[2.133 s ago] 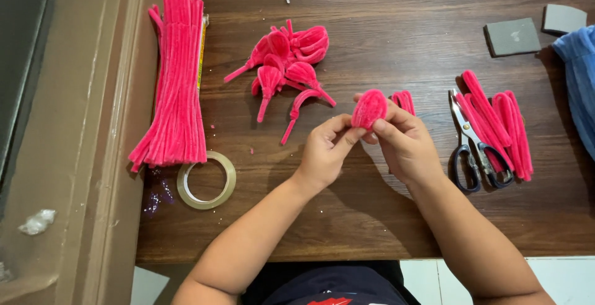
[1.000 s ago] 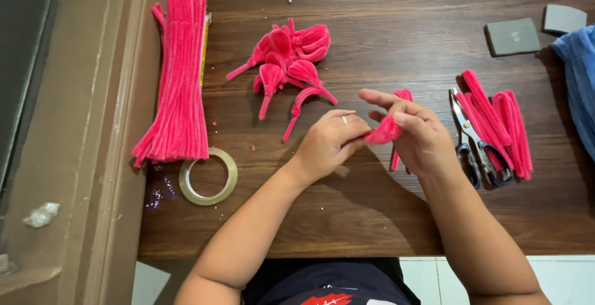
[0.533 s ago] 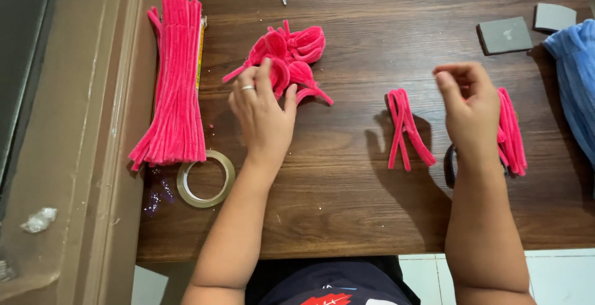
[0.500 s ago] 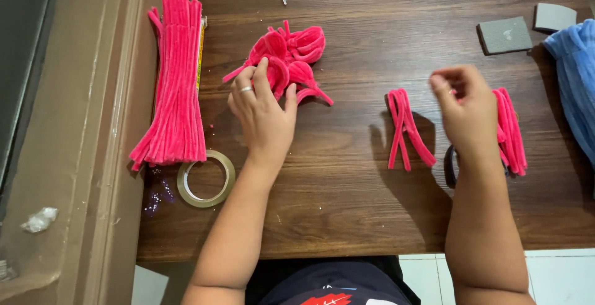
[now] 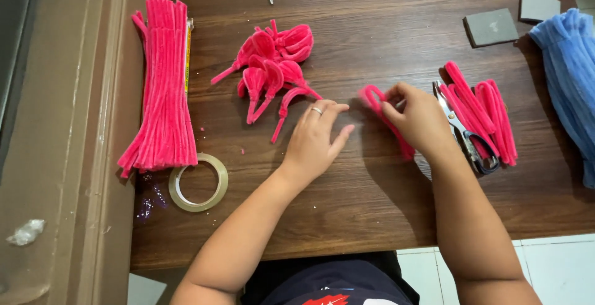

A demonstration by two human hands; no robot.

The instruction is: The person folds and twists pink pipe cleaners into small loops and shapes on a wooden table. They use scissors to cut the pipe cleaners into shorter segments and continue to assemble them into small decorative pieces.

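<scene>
Pink folded stems (image 5: 387, 119) pinched in right hand (image 5: 421, 119) fingers, left hand (image 5: 313, 141) loose, scissors (image 5: 468, 135) alongside.

A narrow yellow label strip (image 5: 188, 54) (long, thin) lies along the straight pink pipe-cleaner bundle (image 5: 162, 82).

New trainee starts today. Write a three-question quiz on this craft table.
1. True or false: the right hand grips a folded pink pipe cleaner.
2. The scissors lie: A) beside the tape ring, B) just right of the right hand, C) on the blue bundle.
3. What is the left hand holding?

Key: 1 true; 2 B; 3 nothing, it rests open on the table.
</scene>
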